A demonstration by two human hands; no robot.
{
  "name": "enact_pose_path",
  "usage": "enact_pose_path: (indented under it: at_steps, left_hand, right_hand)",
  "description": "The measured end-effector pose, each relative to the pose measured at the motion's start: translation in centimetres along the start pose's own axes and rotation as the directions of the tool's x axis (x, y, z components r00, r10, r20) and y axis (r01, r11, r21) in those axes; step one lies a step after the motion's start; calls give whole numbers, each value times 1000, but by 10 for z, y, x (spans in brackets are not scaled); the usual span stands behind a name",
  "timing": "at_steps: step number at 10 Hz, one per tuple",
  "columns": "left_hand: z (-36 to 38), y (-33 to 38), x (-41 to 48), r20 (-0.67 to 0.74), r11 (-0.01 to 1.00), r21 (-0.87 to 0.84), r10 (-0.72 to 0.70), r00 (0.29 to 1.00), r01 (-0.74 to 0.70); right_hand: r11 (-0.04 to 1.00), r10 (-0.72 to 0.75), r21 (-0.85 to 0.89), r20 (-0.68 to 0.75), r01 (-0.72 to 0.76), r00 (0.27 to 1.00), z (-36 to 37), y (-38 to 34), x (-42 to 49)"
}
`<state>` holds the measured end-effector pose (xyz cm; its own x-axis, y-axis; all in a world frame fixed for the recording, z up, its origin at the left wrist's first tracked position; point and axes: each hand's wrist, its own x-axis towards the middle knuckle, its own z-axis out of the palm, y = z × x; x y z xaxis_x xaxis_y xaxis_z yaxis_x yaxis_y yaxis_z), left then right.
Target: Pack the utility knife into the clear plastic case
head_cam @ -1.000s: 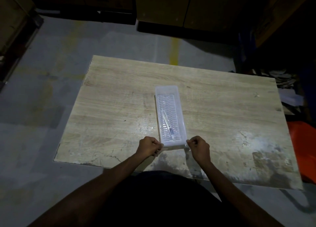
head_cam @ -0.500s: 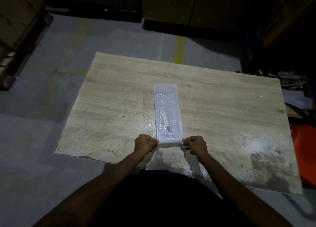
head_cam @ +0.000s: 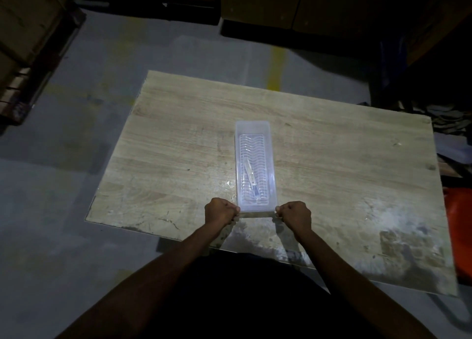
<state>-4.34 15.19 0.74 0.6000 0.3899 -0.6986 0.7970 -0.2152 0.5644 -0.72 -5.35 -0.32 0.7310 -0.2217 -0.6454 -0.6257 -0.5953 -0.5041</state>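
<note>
A long clear plastic case (head_cam: pixel 265 134) lies lengthwise in the middle of the wooden table (head_cam: pixel 332 165), its floor ribbed with wavy lines. Inside it, near the end closest to me, rests the slim utility knife (head_cam: pixel 250 179), pointing away and slightly left. My left hand (head_cam: pixel 221 211) is fisted at the case's near left corner, fingers pinching the rim. At the near right corner my right hand (head_cam: pixel 295 214) grips the rim the same way.
The table's near edge runs just behind my hands, with worn dark patches at the near right. An orange object (head_cam: pixel 459 223) sits past the right edge. Dark cabinets (head_cam: pixel 281 3) and a pallet (head_cam: pixel 30 65) stand on the grey floor.
Both hands stay clamped on the near corners of the case. The case and hands have shifted slightly toward the table's near edge, and the view has drifted a little.
</note>
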Motion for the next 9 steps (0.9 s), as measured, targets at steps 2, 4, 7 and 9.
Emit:
enact_pose_path:
  at_steps: [2,4,7,9]
  left_hand:
    - [0,-1,2,15,999,-42,-2,1000,3]
    - [-13,4,7,7,998,-63,10,1000,-10]
    - [-48,10,28,-36,995,23,95,995,-94]
    - [-51,15,33,28,971,145,188,982,-190]
  right_hand:
    - [1000,-17,4,8,17,1000,-2,-3,-1]
    - [1000,-27,15,4,27,1000,7,-15,-8]
    - [995,-95,-8,30,95,995,31,-44,-20]
    - [975,-202,-93,-10,200,979,29,-41,-21]
